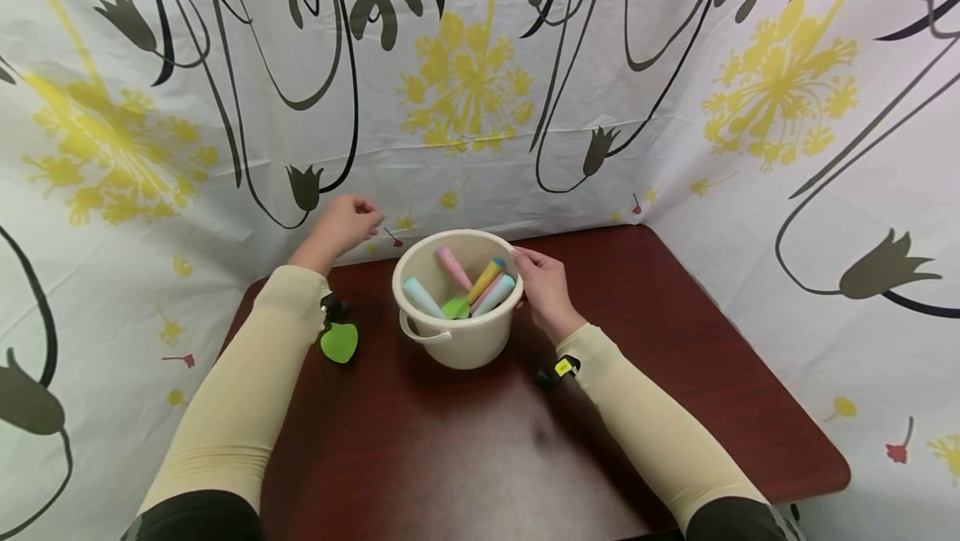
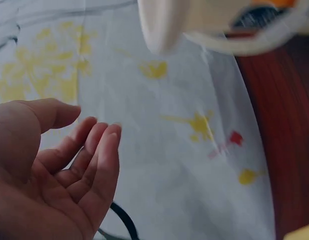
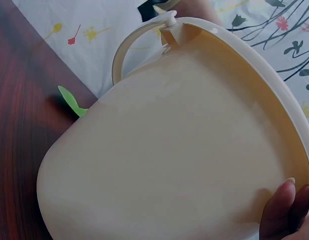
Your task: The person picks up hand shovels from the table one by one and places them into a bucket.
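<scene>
A cream bucket (image 1: pixel 457 349) with a white handle (image 1: pixel 426 336) stands on the table, tilted a little. Inside are several tapered tubes, among them a pink one (image 1: pixel 452 267), a light blue one (image 1: pixel 422 298) and an orange one with a blue end (image 1: pixel 486 281), plus a green piece (image 1: pixel 455 308). My right hand (image 1: pixel 546 291) grips the bucket's rim on its right side, thumb and fingers on the edge. To the left of the bucket, my left hand (image 1: pixel 341 226) hovers with loosely bent fingers, holding nothing; the left wrist view shows its bare palm (image 2: pixel 69 185).
A green heart-shaped piece (image 1: pixel 339 343) lies by the left wrist, near the table's left edge. The dark red table (image 1: pixel 465 441) meets a white flower-printed curtain (image 1: pixel 480 182) at the back and sides. A dark wrist device (image 1: pixel 568 366) sits on the right sleeve.
</scene>
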### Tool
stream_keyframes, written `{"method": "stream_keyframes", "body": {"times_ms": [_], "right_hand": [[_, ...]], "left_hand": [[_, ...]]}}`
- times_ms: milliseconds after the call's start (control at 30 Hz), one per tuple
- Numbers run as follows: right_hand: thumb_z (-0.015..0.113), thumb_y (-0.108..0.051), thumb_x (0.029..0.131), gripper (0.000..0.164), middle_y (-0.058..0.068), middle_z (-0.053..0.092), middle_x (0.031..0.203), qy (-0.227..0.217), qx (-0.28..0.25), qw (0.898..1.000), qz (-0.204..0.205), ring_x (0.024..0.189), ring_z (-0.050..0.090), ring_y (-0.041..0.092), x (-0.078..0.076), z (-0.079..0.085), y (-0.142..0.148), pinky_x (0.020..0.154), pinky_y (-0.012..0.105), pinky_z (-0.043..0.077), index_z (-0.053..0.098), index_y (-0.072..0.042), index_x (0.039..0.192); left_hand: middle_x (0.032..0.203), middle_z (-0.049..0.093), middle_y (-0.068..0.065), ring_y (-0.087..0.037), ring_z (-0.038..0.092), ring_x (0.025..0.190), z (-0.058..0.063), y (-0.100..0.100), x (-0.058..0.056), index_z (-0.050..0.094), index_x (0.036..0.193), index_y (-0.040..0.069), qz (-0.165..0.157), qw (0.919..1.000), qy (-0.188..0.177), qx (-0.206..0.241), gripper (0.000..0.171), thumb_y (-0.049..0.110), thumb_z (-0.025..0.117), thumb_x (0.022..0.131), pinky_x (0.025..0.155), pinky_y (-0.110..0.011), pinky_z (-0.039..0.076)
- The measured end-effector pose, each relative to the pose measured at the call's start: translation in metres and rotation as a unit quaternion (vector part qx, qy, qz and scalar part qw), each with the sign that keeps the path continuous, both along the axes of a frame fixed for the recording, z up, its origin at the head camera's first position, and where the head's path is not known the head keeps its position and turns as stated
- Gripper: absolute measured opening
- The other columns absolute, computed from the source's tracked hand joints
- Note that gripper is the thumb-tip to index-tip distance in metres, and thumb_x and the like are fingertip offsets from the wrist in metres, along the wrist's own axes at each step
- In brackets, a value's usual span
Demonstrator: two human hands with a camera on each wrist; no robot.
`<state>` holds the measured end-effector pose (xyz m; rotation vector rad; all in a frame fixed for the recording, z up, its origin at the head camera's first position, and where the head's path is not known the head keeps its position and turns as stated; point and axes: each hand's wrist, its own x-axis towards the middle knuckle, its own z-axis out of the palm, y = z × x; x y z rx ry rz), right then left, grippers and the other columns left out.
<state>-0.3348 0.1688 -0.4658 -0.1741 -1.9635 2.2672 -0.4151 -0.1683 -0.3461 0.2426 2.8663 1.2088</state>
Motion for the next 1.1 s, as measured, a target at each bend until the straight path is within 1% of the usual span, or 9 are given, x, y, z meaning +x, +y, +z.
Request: {"method": "stream_keyframes", "body": {"times_ms": [133, 267, 433, 500, 600, 733, 867, 967, 1100], "right_hand": [[0.069, -0.034, 0.111, 0.036, 0.022, 0.077, 0.123, -0.004, -0.002, 1.000, 0.001, 0.054, 0.062, 0.012, 0.000, 0.000, 0.000, 0.045, 0.026, 0.051, 0.077, -0.013, 0.138], [0.069, -0.034, 0.111, 0.036, 0.022, 0.077, 0.123, -0.007, -0.004, 1.000, 0.000, 0.053, 0.062, 0.012, 0.000, -0.001, 0.002, 0.045, 0.026, 0.051, 0.077, -0.013, 0.139], [0.070, -0.035, 0.111, 0.036, 0.022, 0.077, 0.122, -0.006, -0.002, 1.000, -0.004, 0.054, 0.063, 0.012, 0.000, -0.001, 0.002, 0.044, 0.025, 0.051, 0.077, -0.013, 0.138], [0.070, -0.035, 0.111, 0.036, 0.022, 0.077, 0.122, -0.006, -0.001, 1.000, -0.005, 0.054, 0.063, 0.012, 0.000, -0.001, 0.001, 0.044, 0.025, 0.051, 0.078, -0.013, 0.138], [0.070, -0.034, 0.111, 0.036, 0.021, 0.077, 0.121, -0.006, 0.000, 1.000, -0.005, 0.054, 0.063, 0.012, -0.001, -0.001, 0.000, 0.044, 0.025, 0.051, 0.078, -0.013, 0.138], [0.070, -0.034, 0.111, 0.035, 0.021, 0.077, 0.121, -0.002, 0.001, 1.000, -0.007, 0.052, 0.062, 0.012, -0.001, -0.001, 0.000, 0.044, 0.025, 0.050, 0.078, -0.012, 0.138], [0.071, -0.033, 0.111, 0.033, 0.020, 0.078, 0.119, 0.001, -0.002, 1.000, -0.012, 0.051, 0.061, 0.012, -0.001, 0.000, 0.001, 0.043, 0.024, 0.049, 0.078, -0.013, 0.136], [0.071, -0.033, 0.110, 0.034, 0.019, 0.079, 0.116, -0.001, -0.001, 1.000, -0.010, 0.051, 0.061, 0.012, -0.001, 0.000, 0.000, 0.043, 0.025, 0.049, 0.079, -0.013, 0.136], [0.071, -0.033, 0.110, 0.033, 0.017, 0.079, 0.112, -0.003, -0.003, 1.000, -0.009, 0.050, 0.060, 0.012, -0.001, -0.001, 0.001, 0.042, 0.024, 0.049, 0.079, -0.013, 0.135]], "left_hand": [[0.118, 0.077, -0.020, -0.034, 0.076, 0.105, -0.013, -0.027, 0.001, 0.074, 0.119, 0.001, 0.043, 0.9983, 0.038, -0.007, 0.032, 0.028, 0.060, 0.109, 0.087, -0.040, 0.061], [0.098, 0.078, -0.014, -0.031, 0.071, 0.090, -0.037, -0.052, -0.005, 0.074, 0.107, 0.001, 0.073, 0.9954, 0.062, -0.011, 0.026, 0.023, 0.059, 0.107, 0.075, -0.039, 0.053], [0.062, 0.052, 0.000, -0.022, 0.046, 0.062, -0.075, -0.081, -0.015, 0.057, 0.075, 0.008, 0.107, 0.9931, 0.045, -0.017, 0.028, 0.017, 0.057, 0.101, 0.060, -0.038, 0.040], [0.056, 0.040, 0.002, -0.021, 0.036, 0.055, -0.090, -0.091, -0.017, 0.047, 0.065, 0.013, 0.119, 0.9917, 0.037, -0.029, 0.034, 0.016, 0.055, 0.098, 0.054, -0.038, 0.035], [0.053, 0.035, 0.003, -0.020, 0.034, 0.051, -0.109, -0.101, -0.019, 0.042, 0.059, 0.016, 0.133, 0.9893, 0.029, -0.053, 0.041, 0.017, 0.055, 0.098, 0.051, -0.037, 0.035], [0.060, 0.047, -0.004, -0.027, 0.048, 0.059, -0.126, -0.106, -0.017, 0.051, 0.066, 0.009, 0.156, 0.9843, 0.009, -0.082, 0.039, 0.024, 0.058, 0.100, 0.057, -0.043, 0.044], [0.086, 0.066, -0.020, -0.037, 0.062, 0.080, -0.135, -0.105, -0.014, 0.067, 0.092, -0.006, 0.184, 0.9783, -0.021, -0.094, 0.037, 0.028, 0.060, 0.102, 0.072, -0.049, 0.056], [0.103, 0.070, -0.029, -0.040, 0.065, 0.090, -0.144, -0.106, -0.012, 0.069, 0.108, -0.013, 0.198, 0.9741, -0.058, -0.093, 0.047, 0.033, 0.060, 0.104, 0.079, -0.051, 0.059], [0.105, 0.070, -0.030, -0.039, 0.064, 0.091, -0.154, -0.106, -0.012, 0.070, 0.109, -0.013, 0.196, 0.9715, -0.090, -0.098, 0.052, 0.037, 0.058, 0.106, 0.081, -0.050, 0.058]]}}
